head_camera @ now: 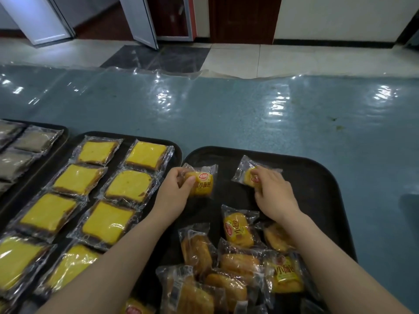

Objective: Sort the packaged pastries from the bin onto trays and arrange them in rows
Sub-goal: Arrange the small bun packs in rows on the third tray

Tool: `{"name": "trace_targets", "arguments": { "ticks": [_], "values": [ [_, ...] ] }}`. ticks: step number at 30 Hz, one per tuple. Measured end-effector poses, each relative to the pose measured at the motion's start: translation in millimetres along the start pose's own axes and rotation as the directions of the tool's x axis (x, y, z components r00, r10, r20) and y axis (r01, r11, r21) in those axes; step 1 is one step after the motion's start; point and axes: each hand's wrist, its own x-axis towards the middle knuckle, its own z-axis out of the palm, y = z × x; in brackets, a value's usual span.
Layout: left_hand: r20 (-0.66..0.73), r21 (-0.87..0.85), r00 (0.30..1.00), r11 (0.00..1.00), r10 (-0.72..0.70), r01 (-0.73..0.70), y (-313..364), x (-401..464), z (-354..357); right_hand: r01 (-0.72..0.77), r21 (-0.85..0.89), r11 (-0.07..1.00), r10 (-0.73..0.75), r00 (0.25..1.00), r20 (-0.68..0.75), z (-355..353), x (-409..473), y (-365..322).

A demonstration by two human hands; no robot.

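Observation:
A black tray (317,177) lies on the right. My left hand (175,189) grips a wrapped small bun (203,181) with a yellow label at the tray's far left corner. My right hand (271,189) pinches a second wrapped bun (246,173) a little to the right, in the same far row. Several more wrapped buns (238,264) lie in a loose heap at the tray's near end, between my forearms.
The middle black tray (176,150) holds yellow cake slices (129,185) in clear wrappers, laid in two rows. At the far left a third tray (64,132) carries brownish packaged slices (34,139). All stand on a blue table (249,114) under glossy plastic film.

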Motion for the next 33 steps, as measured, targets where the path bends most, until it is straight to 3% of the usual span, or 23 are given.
{"name": "trace_targets", "arguments": {
  "ticks": [7, 10, 14, 20, 26, 27, 29, 31, 33],
  "values": [
    [-0.046, -0.072, 0.996, 0.995, -0.077, 0.073, 3.7, -2.6, 1.7, -0.126, -0.259, 0.958, 0.108, 0.991, -0.084, -17.3, -1.2, 2.7],
    [-0.037, -0.100, 0.994, 0.990, -0.099, 0.095, 5.6, -1.8, 3.0, -0.051, -0.209, 0.977, 0.021, 0.989, -0.143, -15.1, -5.5, 6.4],
    [-0.006, -0.152, 0.992, 0.981, -0.124, 0.122, 5.2, 1.2, 8.0, 0.048, -0.056, 0.997, -0.049, 0.999, -0.015, -13.0, -9.8, 14.8],
    [0.007, -0.159, 0.985, 0.973, -0.170, 0.169, 2.4, 19.6, 25.6, -0.025, -0.199, 0.980, 0.035, 0.998, 0.046, -2.8, -9.3, 24.9],
    [0.011, -0.176, 0.987, 0.971, -0.160, 0.159, -0.5, 44.9, 38.3, -0.064, -0.236, 0.970, 0.039, 0.993, -0.110, 11.1, 1.6, 20.2],
    [-0.005, -0.129, 0.992, 0.984, -0.126, 0.124, -1.7, 47.2, 38.9, -0.058, -0.216, 0.975, 0.035, 0.994, -0.108, 13.2, 4.7, 21.1],
    [-0.053, 0.157, 0.998, 0.987, 0.046, -0.037, -4.9, 48.2, 39.9, -0.009, -0.168, 0.986, -0.001, 0.998, -0.060, 18.2, 10.1, 25.0],
    [-0.011, 0.472, 0.956, 0.845, 0.293, -0.253, -7.9, 46.1, 41.9, 0.074, -0.162, 0.984, -0.074, 0.997, 0.011, 23.4, 12.9, 29.8],
    [0.171, 0.594, 0.898, 0.685, 0.405, -0.422, -8.8, 45.4, 46.8, 0.138, -0.194, 0.971, -0.130, 0.990, 0.055, 27.8, 15.3, 33.3]
  ]
}}
